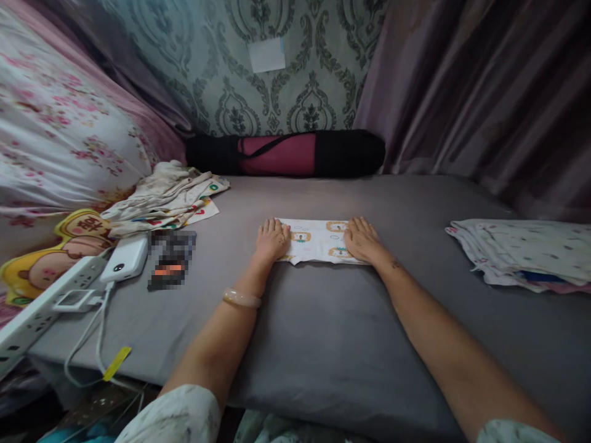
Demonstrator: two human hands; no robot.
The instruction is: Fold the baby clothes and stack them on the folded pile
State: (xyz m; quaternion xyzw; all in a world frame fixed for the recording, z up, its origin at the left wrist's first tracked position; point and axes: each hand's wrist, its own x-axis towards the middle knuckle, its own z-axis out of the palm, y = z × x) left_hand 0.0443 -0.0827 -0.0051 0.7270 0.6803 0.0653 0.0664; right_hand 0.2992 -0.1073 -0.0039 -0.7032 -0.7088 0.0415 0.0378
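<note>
A folded white cloth (316,241) with an orange and green print lies flat on the grey bed sheet (323,320) in front of me. My left hand (273,239) rests palm down on its left end, fingers stretched out. On the right end lies my right hand (364,240), also flat with the fingers extended. Both hands press on the cloth without gripping it, and they cover its two ends. A pale bangle (242,299) circles my left wrist.
Folded cloths (530,249) are stacked at the right. A loose heap of clothes (161,194) lies back left, near a white power bank (124,255), a power strip (46,307) and a yellow cushion (60,252). A black and pink long bag (281,154) lies along the wall.
</note>
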